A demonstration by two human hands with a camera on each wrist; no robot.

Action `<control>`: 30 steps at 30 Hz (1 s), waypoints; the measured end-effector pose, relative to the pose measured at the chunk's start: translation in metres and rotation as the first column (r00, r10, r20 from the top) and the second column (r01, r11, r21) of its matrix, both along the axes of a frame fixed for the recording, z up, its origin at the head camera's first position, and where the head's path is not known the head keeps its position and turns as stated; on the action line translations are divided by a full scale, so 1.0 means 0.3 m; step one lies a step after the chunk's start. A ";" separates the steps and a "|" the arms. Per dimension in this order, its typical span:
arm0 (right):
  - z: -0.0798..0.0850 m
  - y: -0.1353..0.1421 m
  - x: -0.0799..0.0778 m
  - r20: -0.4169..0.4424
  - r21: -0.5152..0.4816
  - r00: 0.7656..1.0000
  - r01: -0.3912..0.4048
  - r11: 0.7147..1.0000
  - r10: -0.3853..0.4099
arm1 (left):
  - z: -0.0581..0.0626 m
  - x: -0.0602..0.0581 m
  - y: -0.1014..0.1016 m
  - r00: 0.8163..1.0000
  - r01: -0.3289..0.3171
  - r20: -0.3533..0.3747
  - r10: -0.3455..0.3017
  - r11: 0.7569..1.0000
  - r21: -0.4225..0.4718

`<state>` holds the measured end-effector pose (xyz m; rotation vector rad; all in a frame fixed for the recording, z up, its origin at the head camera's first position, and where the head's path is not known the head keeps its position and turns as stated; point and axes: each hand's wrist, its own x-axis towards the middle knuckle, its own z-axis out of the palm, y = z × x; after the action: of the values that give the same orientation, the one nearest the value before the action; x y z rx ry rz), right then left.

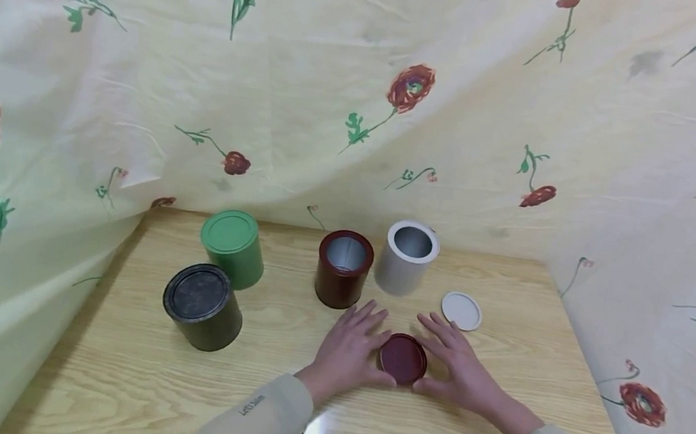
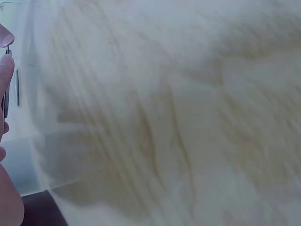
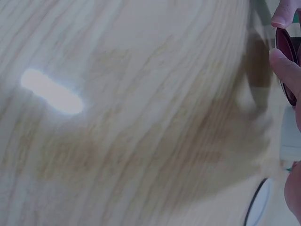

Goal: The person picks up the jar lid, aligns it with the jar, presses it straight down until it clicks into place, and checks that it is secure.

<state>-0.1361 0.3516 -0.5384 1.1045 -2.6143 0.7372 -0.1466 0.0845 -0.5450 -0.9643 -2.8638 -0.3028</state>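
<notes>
Between my two hands is a dark red round lid (image 1: 403, 359). My left hand (image 1: 345, 351) pinches its left edge with thumb and fingers. On the opposite edge, my right hand (image 1: 456, 365) holds it the same way, its other fingers spread. The right wrist view catches the lid (image 3: 286, 44) nearly edge-on, both thumbs at its near rim. Just beyond the left fingertips stands a dark red can (image 1: 338, 291) with its top uncovered and a silvery inside. A white lid (image 1: 461, 311) lies flat on the table beyond the right fingers.
A white can (image 1: 398, 273), uncovered, stands behind the hands, beside the dark red can. At the left are a green can (image 1: 239, 265) and a black can (image 1: 212, 330), both lidded. Flowered cloth (image 1: 308, 112) hangs around the wooden table (image 1: 130, 378) at the back and sides.
</notes>
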 end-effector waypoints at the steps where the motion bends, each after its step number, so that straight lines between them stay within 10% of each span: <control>1: 0.007 -0.005 -0.003 -0.011 -0.005 1.000 -0.005 1.000 0.005 | 0.009 0.001 -0.006 1.000 0.000 -0.018 0.000 1.000 -0.001; 15: 0.120 -0.079 -0.020 -0.127 -0.021 0.990 -0.065 0.998 0.062 | 0.128 0.035 -0.103 0.975 -0.014 -0.222 0.018 1.000 0.020; 30: 0.214 -0.189 -0.114 -0.206 -0.055 0.977 -0.074 0.996 0.061 | 0.228 -0.038 -0.228 0.917 0.047 -0.400 0.009 0.990 0.131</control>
<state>-0.1703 0.2950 -0.4741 1.1885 -2.3780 0.6755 -0.1579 0.0161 -0.4766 -0.9069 -2.4301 -0.2649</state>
